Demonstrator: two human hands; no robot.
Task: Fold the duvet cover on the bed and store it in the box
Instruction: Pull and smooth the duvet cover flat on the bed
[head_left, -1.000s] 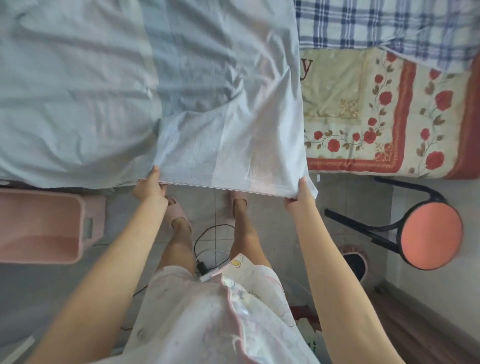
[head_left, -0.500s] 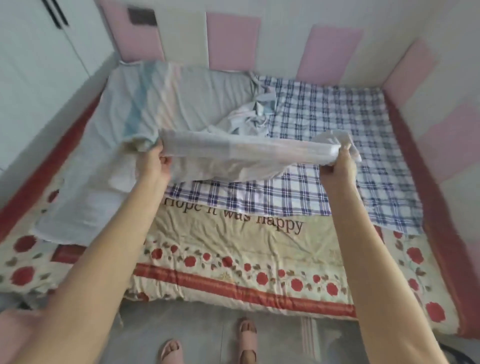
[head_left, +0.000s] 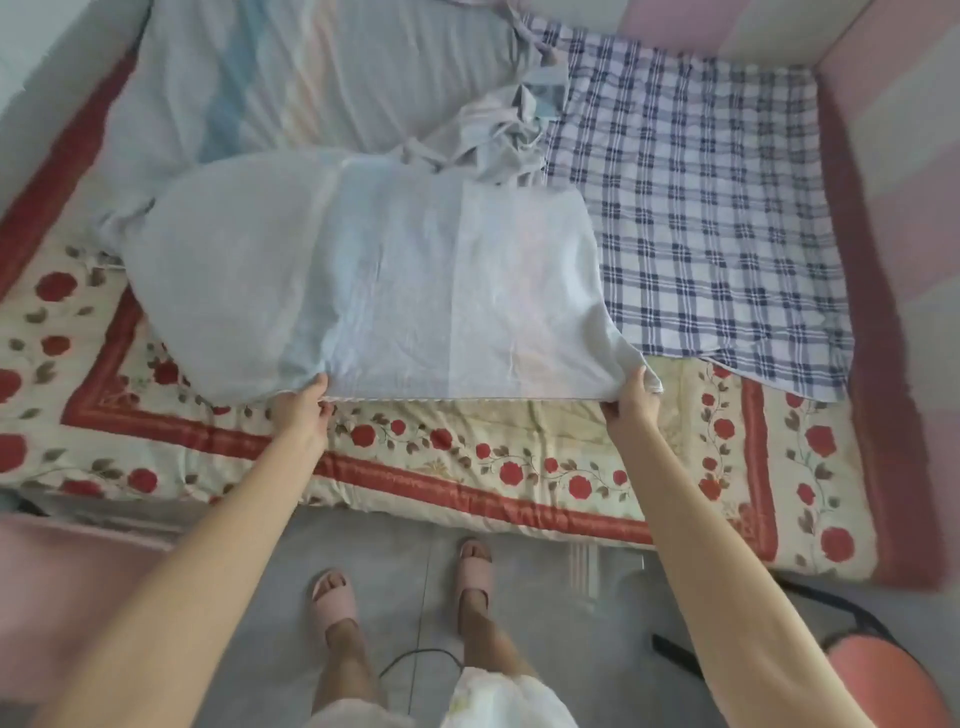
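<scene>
The pale blue duvet cover lies across the left and middle of the bed, its near part puffed with air and its far part bunched at the top. My left hand pinches the near hem at the left. My right hand pinches the same hem at the right corner. The hem is stretched straight between both hands, just above the floral mattress pad. The pink box sits on the floor at the lower left, blurred.
A blue checked sheet covers the bed's right half. Pink padded walls enclose the bed on the right and back. A red-seated stool stands at the lower right. My slippered feet and a black cable are on the grey floor.
Both hands lifted the hem from the bed's edge up over the bed, then brought it down and back toward me; the cover now billows with air on the mattress.
</scene>
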